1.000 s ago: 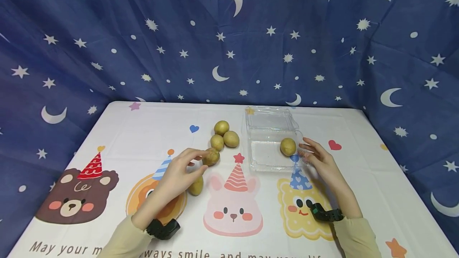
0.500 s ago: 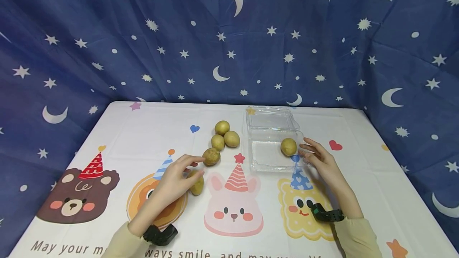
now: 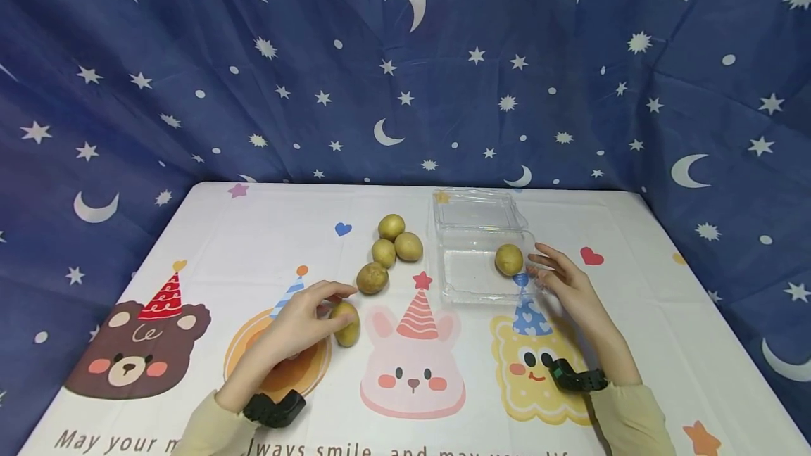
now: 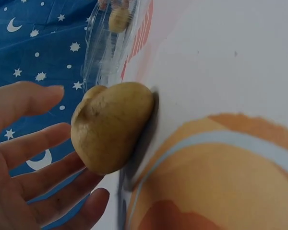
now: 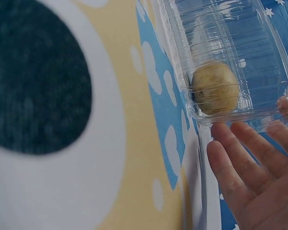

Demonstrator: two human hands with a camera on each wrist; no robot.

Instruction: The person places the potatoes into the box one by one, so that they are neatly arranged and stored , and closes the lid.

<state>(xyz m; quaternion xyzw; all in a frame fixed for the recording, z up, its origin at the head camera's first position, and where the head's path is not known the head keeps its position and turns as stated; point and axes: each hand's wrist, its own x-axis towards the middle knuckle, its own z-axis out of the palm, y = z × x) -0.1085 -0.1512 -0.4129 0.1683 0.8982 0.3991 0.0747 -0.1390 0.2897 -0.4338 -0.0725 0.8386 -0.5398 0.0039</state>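
My left hand (image 3: 300, 319) is at a potato (image 3: 346, 326) on the tablecloth, its thumb over the near side. In the left wrist view that potato (image 4: 113, 127) sits before spread, loosely bent fingers (image 4: 43, 146); whether they touch it is unclear. A clear plastic clamshell box (image 3: 465, 276) lies with its lid (image 3: 475, 211) laid back. Inside, toward the right wall, is one potato (image 3: 510, 260). My right hand (image 3: 564, 280) rests its fingertips against the box's right side. The right wrist view shows those fingers (image 5: 252, 165) extended along the wall, one tip near the rim.
Several more potatoes (image 3: 383, 252) are grouped left of the box, one (image 3: 372, 278) just beyond my left fingertips. The white tablecloth (image 3: 285, 231) carries printed animals and lettering. A blue star-and-moon curtain (image 3: 405, 76) hangs behind the table's far edge.
My left hand has drawn back from the brownish potato at the front of the group, toward the nearest potato. The right hand and box stay in place.
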